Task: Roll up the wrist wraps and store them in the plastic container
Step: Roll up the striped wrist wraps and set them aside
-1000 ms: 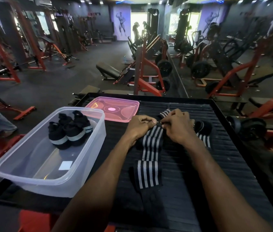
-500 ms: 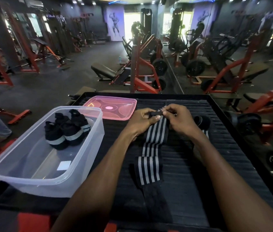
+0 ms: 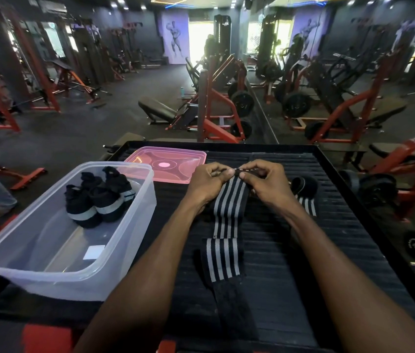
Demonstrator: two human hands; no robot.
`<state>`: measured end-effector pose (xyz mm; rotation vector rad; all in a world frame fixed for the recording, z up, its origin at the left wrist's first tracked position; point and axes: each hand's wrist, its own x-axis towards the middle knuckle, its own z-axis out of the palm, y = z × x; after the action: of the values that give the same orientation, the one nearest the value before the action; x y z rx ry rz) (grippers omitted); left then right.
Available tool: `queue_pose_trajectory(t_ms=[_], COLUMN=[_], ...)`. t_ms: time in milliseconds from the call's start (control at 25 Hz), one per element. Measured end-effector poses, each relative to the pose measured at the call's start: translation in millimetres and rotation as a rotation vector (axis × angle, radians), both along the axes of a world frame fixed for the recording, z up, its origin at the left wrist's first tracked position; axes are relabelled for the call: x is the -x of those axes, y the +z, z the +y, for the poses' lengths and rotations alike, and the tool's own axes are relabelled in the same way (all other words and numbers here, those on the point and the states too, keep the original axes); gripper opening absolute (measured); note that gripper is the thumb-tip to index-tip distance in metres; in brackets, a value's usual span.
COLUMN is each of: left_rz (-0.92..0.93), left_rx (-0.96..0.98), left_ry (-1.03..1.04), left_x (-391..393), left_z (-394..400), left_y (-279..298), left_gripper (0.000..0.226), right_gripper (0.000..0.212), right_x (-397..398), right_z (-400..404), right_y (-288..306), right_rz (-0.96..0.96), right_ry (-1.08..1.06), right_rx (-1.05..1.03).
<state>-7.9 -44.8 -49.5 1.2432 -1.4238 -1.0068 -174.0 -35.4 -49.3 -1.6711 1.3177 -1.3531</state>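
A black wrist wrap with grey stripes (image 3: pixel 224 225) lies stretched toward me on the black ribbed platform (image 3: pixel 328 276). Its far end is pinched by my left hand (image 3: pixel 207 184) and my right hand (image 3: pixel 265 182), fingers curled over a small rolled start. Another striped wrap (image 3: pixel 303 192), partly rolled, lies just right of my right hand. The clear plastic container (image 3: pixel 35 271) stands at the left with three rolled wraps (image 3: pixel 97 200) in its far end.
A pink lid (image 3: pixel 165 165) lies flat behind the container. The platform's raised rim runs along the far and right sides. Red and black gym machines and weight plates fill the floor beyond. A person's leg shows at the far left.
Both hands have shifted slightly away from me along the wrap, still pinching its far end. The camera tilted a little; the container and lid stay put.
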Motion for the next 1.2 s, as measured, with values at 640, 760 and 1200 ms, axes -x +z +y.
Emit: queue_pose_trajectory(t_ms=[640, 760, 1200], left_rz=[-0.079, -0.054, 0.172], left_rx=[-0.069, -0.077, -0.071], left_ry=[-0.045, -0.073, -0.072], left_x=[-1.7, -1.4, 1.8], left_z=[-2.7, -1.0, -0.1], left_y=[-5.0, -3.7, -1.4], left_gripper=[0.027, 0.025, 0.020], right_gripper=[0.015, 0.018, 0.009], right_x=[-1.2, 0.5, 1.2], right_z=[-2.3, -2.7, -3.4], right_y=[-7.0, -6.2, -7.8], right_rz=[-0.074, -0.168, -0.277], right_ry=[0.008, 0.033, 0.075], right_rx=[0.000, -0.004, -0.163])
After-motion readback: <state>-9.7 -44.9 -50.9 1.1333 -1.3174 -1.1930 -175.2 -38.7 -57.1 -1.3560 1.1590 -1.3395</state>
